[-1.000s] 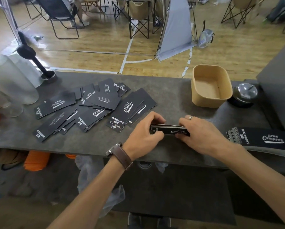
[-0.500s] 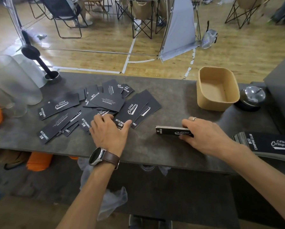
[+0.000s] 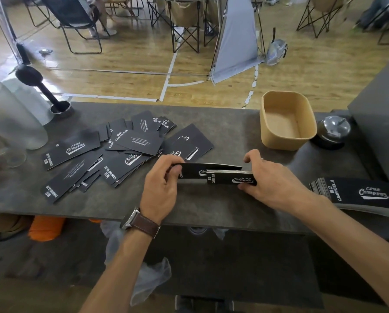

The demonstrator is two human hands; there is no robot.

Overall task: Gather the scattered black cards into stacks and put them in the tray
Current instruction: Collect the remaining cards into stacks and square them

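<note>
Left hand pinches loose card; right hand grips stack. Tray beyond-right of stack; right hand nearer.

The stack in the right hand carries "CAMPING CLUB" and a white script logo. Left of the grip, the scattered cards show "CAMPING CLUB", the same logo, and "DRINK&COFFEE" on some. Right of the grip, a fanned pile reads "CAMPING CLUB" too.
</note>
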